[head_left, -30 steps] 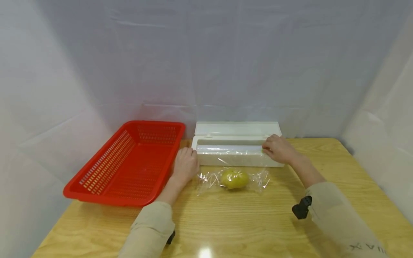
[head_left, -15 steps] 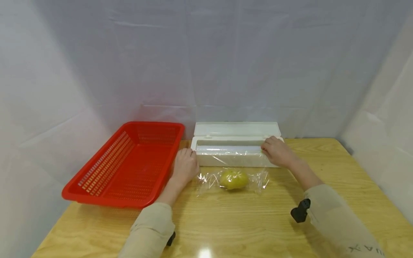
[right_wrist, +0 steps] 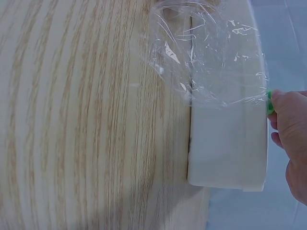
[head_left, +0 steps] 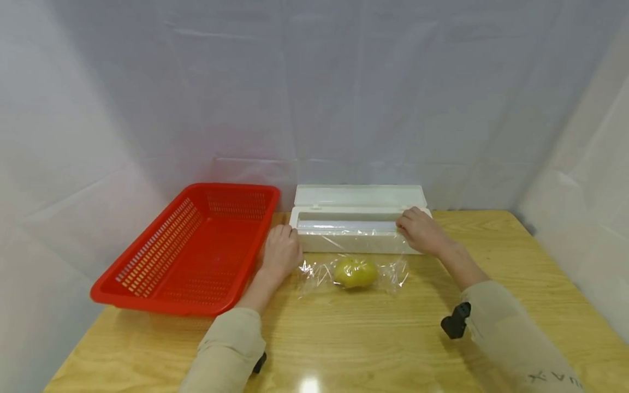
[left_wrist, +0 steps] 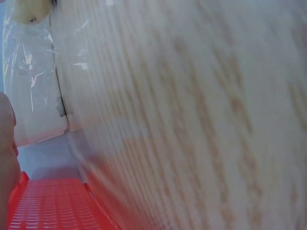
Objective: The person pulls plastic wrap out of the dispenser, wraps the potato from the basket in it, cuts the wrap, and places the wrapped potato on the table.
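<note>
A white cling film dispenser [head_left: 314, 243] stands at the back of the table with its lid [head_left: 358, 195] raised and a roll of film [head_left: 344, 225] inside. Clear cling film [head_left: 319, 273] runs from it down over the front and covers a yellow-green, pear-like fruit [head_left: 355, 273] lying before it. At the dispenser's left front corner, my left hand [head_left: 282, 252] grips the end with bent fingers. My right hand [head_left: 421, 232] pinches a small green slide cutter [right_wrist: 270, 102] on the top front edge, near the right end.
To the left, a red plastic basket [head_left: 231, 297] with slotted walls stands beside my left forearm. The wooden table [head_left: 354, 338] reaches back to a white sheet [head_left: 354, 98] that hangs behind and along both sides.
Hands, dispenser, film and fruit keep nearly the same places. The whole view shifts very slightly left.
</note>
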A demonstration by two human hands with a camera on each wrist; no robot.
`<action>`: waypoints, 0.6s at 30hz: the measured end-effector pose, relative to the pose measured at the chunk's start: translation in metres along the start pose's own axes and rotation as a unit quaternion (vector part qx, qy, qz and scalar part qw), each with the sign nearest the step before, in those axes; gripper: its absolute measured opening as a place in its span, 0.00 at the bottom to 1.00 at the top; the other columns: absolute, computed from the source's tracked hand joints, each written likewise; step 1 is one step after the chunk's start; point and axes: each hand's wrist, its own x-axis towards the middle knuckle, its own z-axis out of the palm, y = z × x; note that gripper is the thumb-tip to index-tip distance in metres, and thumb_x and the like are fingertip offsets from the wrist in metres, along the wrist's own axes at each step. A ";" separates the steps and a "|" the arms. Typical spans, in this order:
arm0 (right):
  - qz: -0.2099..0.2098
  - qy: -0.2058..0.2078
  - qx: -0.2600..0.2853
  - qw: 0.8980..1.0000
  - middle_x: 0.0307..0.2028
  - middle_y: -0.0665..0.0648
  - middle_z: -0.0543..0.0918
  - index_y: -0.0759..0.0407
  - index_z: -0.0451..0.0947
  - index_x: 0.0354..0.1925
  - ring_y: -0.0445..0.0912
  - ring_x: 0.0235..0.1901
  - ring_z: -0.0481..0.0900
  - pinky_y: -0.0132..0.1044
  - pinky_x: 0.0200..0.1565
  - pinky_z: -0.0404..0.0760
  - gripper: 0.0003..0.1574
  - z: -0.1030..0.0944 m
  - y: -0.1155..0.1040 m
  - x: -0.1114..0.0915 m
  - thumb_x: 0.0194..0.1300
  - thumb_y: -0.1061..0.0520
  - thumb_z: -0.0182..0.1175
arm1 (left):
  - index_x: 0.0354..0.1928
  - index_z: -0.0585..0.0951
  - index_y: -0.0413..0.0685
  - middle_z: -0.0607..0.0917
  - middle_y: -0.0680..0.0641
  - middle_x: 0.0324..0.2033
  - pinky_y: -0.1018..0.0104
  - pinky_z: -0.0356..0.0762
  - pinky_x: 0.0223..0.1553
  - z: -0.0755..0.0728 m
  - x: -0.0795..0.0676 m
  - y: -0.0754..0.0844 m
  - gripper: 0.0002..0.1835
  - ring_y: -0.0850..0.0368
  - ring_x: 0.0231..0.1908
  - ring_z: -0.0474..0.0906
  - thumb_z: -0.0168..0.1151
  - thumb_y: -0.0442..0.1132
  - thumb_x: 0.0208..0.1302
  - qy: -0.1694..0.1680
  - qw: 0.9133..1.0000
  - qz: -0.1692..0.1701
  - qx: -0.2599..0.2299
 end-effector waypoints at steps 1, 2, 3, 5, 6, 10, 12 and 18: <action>0.002 -0.003 0.002 1.000 0.32 0.61 0.77 0.69 0.76 0.34 0.56 0.38 0.73 0.48 0.46 0.72 0.04 0.000 0.000 0.000 0.60 0.66 0.57 | 0.25 0.79 0.31 0.77 0.40 0.23 0.55 0.71 0.32 0.000 0.000 0.000 0.08 0.44 0.28 0.73 0.57 0.31 0.44 -0.001 1.000 -0.001 0.001; 0.003 -0.005 0.004 1.000 0.32 0.61 0.77 0.69 0.76 0.34 0.56 0.38 0.73 0.48 0.46 0.72 0.04 0.000 -0.001 0.000 0.61 0.66 0.57 | 0.25 0.79 0.31 0.77 0.40 0.23 0.55 0.71 0.32 -0.001 0.000 0.000 0.08 0.43 0.28 0.73 0.57 0.31 0.44 -0.003 1.000 -0.001 0.000; 0.004 -0.007 0.005 1.000 0.32 0.61 0.77 0.69 0.77 0.34 0.56 0.39 0.73 0.48 0.46 0.72 0.05 0.000 -0.001 0.000 0.61 0.66 0.57 | 0.25 0.79 0.31 0.77 0.40 0.23 0.55 0.71 0.32 -0.001 0.000 0.000 0.08 0.43 0.28 0.73 0.57 0.31 0.44 -0.004 1.000 -0.002 0.000; 0.006 -0.009 0.006 1.000 0.33 0.61 0.77 0.69 0.77 0.34 0.56 0.39 0.73 0.48 0.47 0.72 0.05 0.000 -0.001 0.000 0.61 0.66 0.56 | 0.25 0.79 0.31 0.77 0.40 0.23 0.55 0.71 0.32 -0.001 -0.001 0.000 0.08 0.43 0.28 0.73 0.58 0.31 0.44 -0.008 1.000 -0.003 -0.002; 0.007 -0.009 0.006 1.000 0.32 0.61 0.77 0.69 0.76 0.34 0.57 0.39 0.73 0.48 0.46 0.72 0.05 0.000 -0.002 0.000 0.62 0.66 0.56 | 0.25 0.79 0.31 0.77 0.40 0.23 0.55 0.71 0.32 -0.001 -0.001 0.000 0.07 0.43 0.28 0.73 0.58 0.31 0.44 -0.010 1.000 -0.004 -0.004; 0.008 -0.004 0.008 1.000 0.32 0.61 0.77 0.69 0.77 0.34 0.57 0.39 0.73 0.49 0.46 0.72 0.04 0.001 -0.002 -0.001 0.62 0.66 0.56 | 0.24 0.78 0.31 0.76 0.40 0.23 0.55 0.71 0.31 -0.001 -0.001 0.000 0.07 0.43 0.27 0.72 0.58 0.31 0.44 -0.009 1.000 -0.004 -0.009; 0.006 0.001 0.008 1.000 0.32 0.61 0.77 0.69 0.77 0.34 0.57 0.38 0.73 0.48 0.46 0.72 0.04 0.002 -0.002 -0.001 0.61 0.67 0.57 | 0.24 0.78 0.31 0.76 0.40 0.23 0.55 0.71 0.31 -0.001 -0.001 0.001 0.07 0.43 0.27 0.73 0.58 0.31 0.44 -0.006 1.000 -0.004 -0.010; 0.001 0.008 0.010 1.000 0.32 0.61 0.77 0.69 0.77 0.34 0.56 0.38 0.74 0.48 0.46 0.72 0.04 0.002 -0.001 0.000 0.60 0.67 0.57 | 0.24 0.78 0.31 0.76 0.40 0.23 0.55 0.71 0.32 0.000 0.000 0.001 0.07 0.43 0.27 0.73 0.57 0.31 0.44 -0.005 1.000 -0.002 -0.008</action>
